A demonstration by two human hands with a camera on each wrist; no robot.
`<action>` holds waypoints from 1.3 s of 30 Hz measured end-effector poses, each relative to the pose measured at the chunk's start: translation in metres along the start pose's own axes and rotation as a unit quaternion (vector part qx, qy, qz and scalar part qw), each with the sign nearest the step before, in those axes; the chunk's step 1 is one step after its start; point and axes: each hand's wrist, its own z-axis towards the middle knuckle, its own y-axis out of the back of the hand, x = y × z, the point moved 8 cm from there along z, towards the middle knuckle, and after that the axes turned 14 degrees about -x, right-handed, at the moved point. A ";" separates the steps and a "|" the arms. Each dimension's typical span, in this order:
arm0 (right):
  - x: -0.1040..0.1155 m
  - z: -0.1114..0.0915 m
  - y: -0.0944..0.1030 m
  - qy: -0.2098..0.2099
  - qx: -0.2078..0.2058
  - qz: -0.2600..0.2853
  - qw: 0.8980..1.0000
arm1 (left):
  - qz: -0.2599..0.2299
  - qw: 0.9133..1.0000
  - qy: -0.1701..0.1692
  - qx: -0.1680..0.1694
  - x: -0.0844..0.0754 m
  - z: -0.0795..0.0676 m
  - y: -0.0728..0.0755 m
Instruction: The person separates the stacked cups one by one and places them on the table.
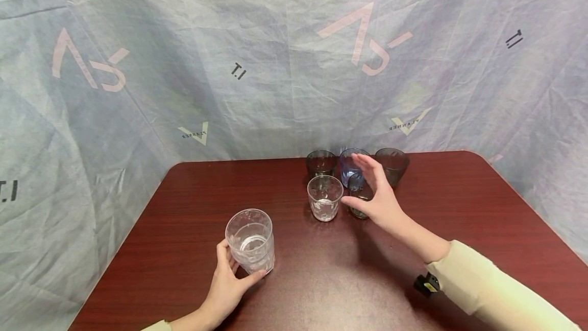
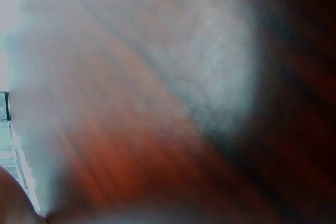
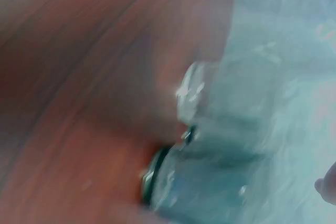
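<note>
My left hand (image 1: pixel 227 280) grips a clear glass (image 1: pixel 250 241) low on its side, thumb near the base; a second ring shows inside it below the rim. In the left wrist view only a sliver of clear glass (image 2: pixel 9 145) shows at the left edge. My right hand (image 1: pixel 378 198) reaches over a dark glass (image 1: pixel 360 190), thumb and fingers spread apart. Its thumb tip comes close to the rim of another clear glass (image 1: pixel 325 201). The right wrist view shows the dark glass (image 3: pixel 205 187) and the clear glass (image 3: pixel 194 93) side by side, blurred.
Behind stand a dark glass (image 1: pixel 321 165), a blue glass (image 1: pixel 347 167) partly hidden by my right fingers, and another dark glass (image 1: pixel 395 165). All are near the far edge of the reddish-brown table (image 1: pixel 303 280). A grey printed cloth (image 1: pixel 285 91) hangs behind it.
</note>
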 end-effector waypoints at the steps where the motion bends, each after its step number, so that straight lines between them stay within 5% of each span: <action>1: 0.005 0.000 -0.006 0.005 0.009 0.010 1.000 | 0.000 1.000 0.000 0.001 0.000 0.000 0.000; 12: 0.031 -0.009 -0.075 0.019 0.110 0.085 0.990 | 0.004 1.000 -0.020 0.004 -0.003 -0.001 0.001; 21: 0.024 -0.026 -0.122 -0.016 0.168 0.120 0.978 | -0.010 1.000 -0.015 0.004 -0.004 -0.001 0.000; 39: 0.004 -0.062 -0.173 -0.033 0.264 0.078 0.961 | -0.010 0.999 -0.041 0.004 -0.007 -0.001 0.001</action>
